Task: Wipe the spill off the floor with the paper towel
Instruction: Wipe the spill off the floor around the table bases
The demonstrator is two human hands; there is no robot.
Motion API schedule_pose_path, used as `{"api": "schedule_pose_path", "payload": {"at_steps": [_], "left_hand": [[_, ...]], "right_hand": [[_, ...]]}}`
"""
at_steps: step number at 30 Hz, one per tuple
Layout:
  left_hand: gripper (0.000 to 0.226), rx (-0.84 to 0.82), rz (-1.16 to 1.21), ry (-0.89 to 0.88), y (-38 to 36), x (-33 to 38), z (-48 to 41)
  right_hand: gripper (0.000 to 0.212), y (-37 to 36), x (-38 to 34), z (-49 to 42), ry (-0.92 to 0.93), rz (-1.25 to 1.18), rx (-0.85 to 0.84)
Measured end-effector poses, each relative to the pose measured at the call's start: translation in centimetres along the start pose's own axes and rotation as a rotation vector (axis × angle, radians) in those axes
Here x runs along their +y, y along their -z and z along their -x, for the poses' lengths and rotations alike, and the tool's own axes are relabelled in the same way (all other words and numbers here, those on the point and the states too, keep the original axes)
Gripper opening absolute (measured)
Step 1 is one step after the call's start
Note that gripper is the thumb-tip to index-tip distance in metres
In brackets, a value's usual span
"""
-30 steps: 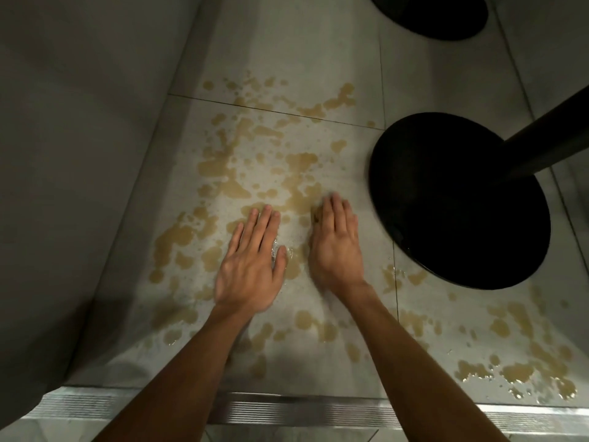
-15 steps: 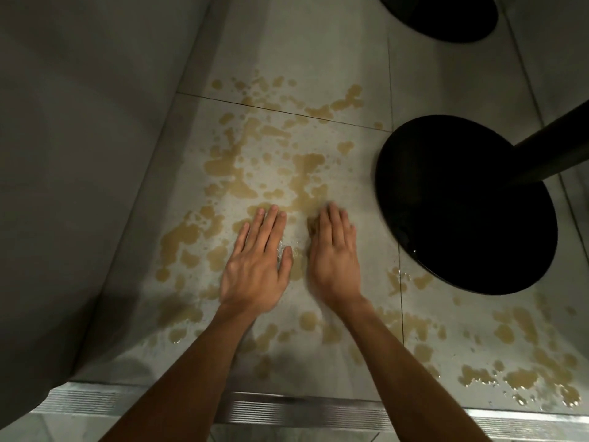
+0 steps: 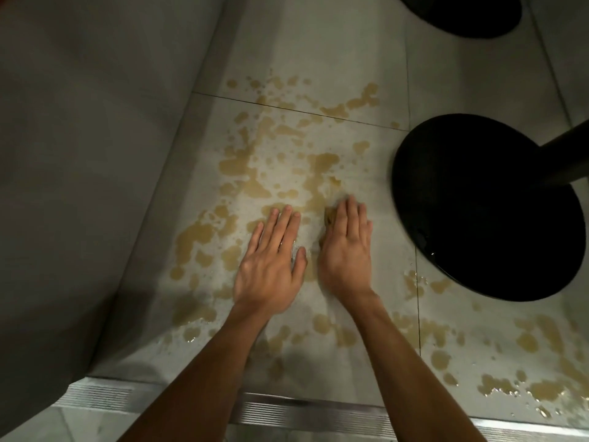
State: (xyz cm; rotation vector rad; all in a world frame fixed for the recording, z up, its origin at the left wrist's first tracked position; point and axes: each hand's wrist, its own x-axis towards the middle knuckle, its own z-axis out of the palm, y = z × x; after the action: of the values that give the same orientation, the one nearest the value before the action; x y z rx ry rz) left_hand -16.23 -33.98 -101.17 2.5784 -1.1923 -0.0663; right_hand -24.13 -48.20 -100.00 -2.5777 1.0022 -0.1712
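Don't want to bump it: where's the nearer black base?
Head view, right side: the black base sits on the floor, right of the right hand.

two hands [image 3: 271, 275] [image 3: 345, 256], two black round bases [image 3: 478, 224] [image 3: 462, 11], one spill [image 3: 237, 165].

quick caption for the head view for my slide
Left hand and right hand press flat, fingers straight, on the tiled floor amid a tan spill, beside a round black pedestal base.

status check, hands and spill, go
Left hand, right hand open, flat on floor. Spill spread wide; paper towel not made out. Black base close right.
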Motion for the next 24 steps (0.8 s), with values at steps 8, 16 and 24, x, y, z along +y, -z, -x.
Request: {"api": "schedule_pose_path", "payload": {"at_steps": [8, 16, 24], "left_hand": [[0.067, -0.049, 0.025, 0.0, 0.7, 0.1, 0.1], [0.059, -0.017, 0.181, 0.055, 3.6, -2.9, -1.3], [0.064, -0.09, 0.076, 0.119, 4.2, -6.9, -2.1]], "right_hand": [[0.072, 0.1, -0.6, -9.7, -0.092, 0.046, -0.024], [0.065, 1.1, -0.2, -4.0, 0.003, -0.049, -0.03], [0.072, 0.9, -0.3, -5.0, 0.007, 0.025, -0.061]]}}
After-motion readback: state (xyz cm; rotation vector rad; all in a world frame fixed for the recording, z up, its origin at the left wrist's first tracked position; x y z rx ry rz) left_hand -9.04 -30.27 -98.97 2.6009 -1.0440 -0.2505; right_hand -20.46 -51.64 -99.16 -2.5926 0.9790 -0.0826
